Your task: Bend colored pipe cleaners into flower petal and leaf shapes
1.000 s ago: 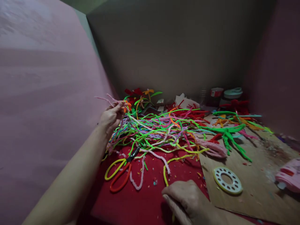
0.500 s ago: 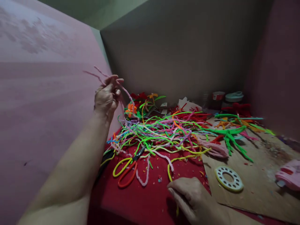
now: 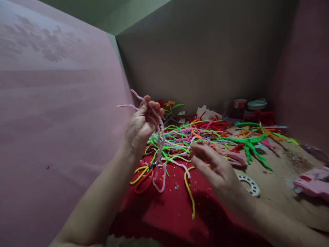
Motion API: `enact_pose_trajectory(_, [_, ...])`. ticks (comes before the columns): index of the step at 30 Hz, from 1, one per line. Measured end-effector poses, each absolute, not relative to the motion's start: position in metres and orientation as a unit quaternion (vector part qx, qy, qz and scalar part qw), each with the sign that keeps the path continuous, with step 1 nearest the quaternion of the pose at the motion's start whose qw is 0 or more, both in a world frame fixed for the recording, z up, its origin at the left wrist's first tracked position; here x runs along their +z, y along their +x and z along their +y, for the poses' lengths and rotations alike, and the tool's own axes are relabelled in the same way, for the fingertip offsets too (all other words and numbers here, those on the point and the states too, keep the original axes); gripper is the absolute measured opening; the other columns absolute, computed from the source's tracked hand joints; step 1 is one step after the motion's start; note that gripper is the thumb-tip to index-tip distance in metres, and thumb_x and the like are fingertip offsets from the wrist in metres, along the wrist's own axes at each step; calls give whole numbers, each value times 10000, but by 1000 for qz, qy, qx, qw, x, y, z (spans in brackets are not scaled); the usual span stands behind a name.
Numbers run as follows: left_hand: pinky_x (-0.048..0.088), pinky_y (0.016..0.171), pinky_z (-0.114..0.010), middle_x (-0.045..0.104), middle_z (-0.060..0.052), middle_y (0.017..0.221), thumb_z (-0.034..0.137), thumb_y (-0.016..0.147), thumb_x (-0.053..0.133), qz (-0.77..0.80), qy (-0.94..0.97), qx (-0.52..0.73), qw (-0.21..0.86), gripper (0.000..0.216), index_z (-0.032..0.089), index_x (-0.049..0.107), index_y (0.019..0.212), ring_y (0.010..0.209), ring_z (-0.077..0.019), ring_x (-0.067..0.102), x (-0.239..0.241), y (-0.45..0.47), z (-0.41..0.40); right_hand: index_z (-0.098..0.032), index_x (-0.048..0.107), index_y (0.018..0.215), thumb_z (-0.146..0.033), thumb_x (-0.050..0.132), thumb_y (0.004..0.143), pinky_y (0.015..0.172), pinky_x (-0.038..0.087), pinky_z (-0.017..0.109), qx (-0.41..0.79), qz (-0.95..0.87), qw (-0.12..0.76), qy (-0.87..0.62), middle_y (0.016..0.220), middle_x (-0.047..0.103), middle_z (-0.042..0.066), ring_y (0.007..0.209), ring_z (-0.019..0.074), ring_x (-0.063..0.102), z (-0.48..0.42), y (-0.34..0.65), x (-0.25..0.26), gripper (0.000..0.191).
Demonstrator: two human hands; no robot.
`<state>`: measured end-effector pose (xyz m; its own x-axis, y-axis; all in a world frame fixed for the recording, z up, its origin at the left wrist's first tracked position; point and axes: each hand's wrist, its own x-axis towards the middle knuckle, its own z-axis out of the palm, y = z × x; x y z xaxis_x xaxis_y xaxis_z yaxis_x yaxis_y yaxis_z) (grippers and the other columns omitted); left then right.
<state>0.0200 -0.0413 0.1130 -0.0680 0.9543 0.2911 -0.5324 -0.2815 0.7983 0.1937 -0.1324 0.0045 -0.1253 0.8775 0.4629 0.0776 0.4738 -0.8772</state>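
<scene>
Pinched in my left hand (image 3: 144,121) are pink pipe cleaners (image 3: 161,137), raised above the left side of a tangled pile of coloured pipe cleaners (image 3: 177,141). Two ends stick out to the left, and the rest hangs down past the palm. My right hand (image 3: 214,166) hovers over the front of the pile, thumb and fingers a little apart, with nothing visible between them. Below it a yellow pipe cleaner (image 3: 189,192) lies on the red cloth (image 3: 169,206). Scissors (image 3: 152,166) with one yellow and one red handle rest beneath my left hand.
A round white disc with holes (image 3: 253,187), partly behind my right forearm, lies on cardboard (image 3: 272,202). A pink tool (image 3: 313,183) is at the right edge. Green pipe cleaners (image 3: 253,144), a tub (image 3: 239,103) and a pale lid (image 3: 257,104) stand farther back. A pink wall (image 3: 64,144) borders the left.
My left hand has moved right and down with the pink pipe cleaners. My right hand has risen from the cloth toward the pile, away from the yellow pipe cleaner, and its fingers have parted.
</scene>
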Motion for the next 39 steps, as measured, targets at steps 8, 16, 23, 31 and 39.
enact_pose_trajectory(8, [232, 307, -137, 401, 64, 511, 186, 900, 402, 232, 379, 622, 644, 204, 142, 539, 755, 317, -4, 301, 75, 43, -74, -176, 534, 834, -321, 448, 862, 334, 258, 144, 786, -399, 413, -229, 486, 365, -92, 342, 33, 259, -140, 153, 15, 171])
enact_pose_trajectory(16, [154, 265, -139, 256, 102, 429, 239, 894, 411, 376, 346, 613, 603, 230, 142, 487, 700, 255, -17, 212, 50, -1, -94, -176, 529, 790, -268, 353, 897, 312, 82, 174, 809, -407, 246, -345, 397, 296, -108, 307, 45, 121, -167, 165, -6, 225])
enact_pose_trajectory(23, [139, 253, -149, 230, 113, 399, 276, 897, 411, 367, 282, 644, 609, 273, 129, 466, 673, 246, -18, 210, 36, -23, -83, -153, 555, 740, -255, 398, 877, 446, 247, 200, 517, -689, 250, -442, 516, 428, -46, 459, 70, 365, -153, 174, -9, 232])
enact_pose_trajectory(31, [142, 265, -137, 219, 120, 387, 183, 853, 479, 404, 314, 645, 567, 177, 124, 489, 687, 246, -14, 191, 12, -40, -68, -198, 529, 885, -82, 406, 775, 479, 211, 260, 86, -853, 77, -509, 711, 653, 51, 604, 175, 598, -135, 185, -9, 202])
enact_pose_trajectory(39, [153, 262, -133, 212, 125, 390, 122, 830, 471, 418, 298, 635, 578, 141, 119, 487, 690, 251, -13, 179, -6, -60, -54, -190, 501, 942, -69, 372, 814, 458, 234, 262, 27, -884, 32, -466, 749, 668, 40, 633, 201, 633, -133, 186, -40, 218])
